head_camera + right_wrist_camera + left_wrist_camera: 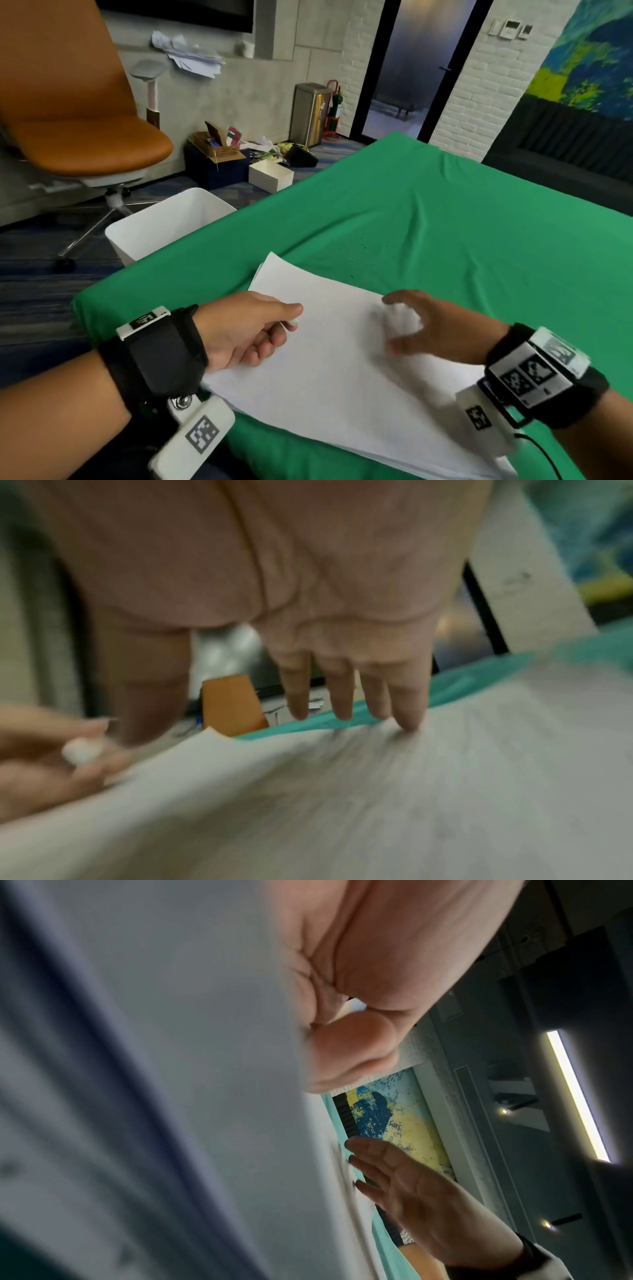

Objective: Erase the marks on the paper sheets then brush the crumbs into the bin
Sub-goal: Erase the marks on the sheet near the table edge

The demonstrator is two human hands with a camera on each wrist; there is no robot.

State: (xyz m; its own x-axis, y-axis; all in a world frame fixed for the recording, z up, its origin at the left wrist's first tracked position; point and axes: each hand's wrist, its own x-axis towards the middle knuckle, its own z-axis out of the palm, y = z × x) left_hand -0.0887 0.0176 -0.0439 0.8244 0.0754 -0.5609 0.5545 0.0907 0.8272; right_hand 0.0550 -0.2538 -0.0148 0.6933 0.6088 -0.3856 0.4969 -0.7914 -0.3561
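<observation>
On the floor at the left, one white bin [164, 222] stands open just beside the corner of the table's green cloth [445, 219], with one orange chair [78, 113] behind it. The left hand [246, 329] rests on the left edge of the stack of paper sheets [342, 370], whose number I cannot count, its fingers curled round one small white eraser [294, 322]. To the right the one other hand, the right hand [424, 325], is blurred with fingers spread and straight, fingertips [409, 723] touching the top sheet, while a few dark crumbs [359, 246] lie scattered on the cloth beyond the sheets.
</observation>
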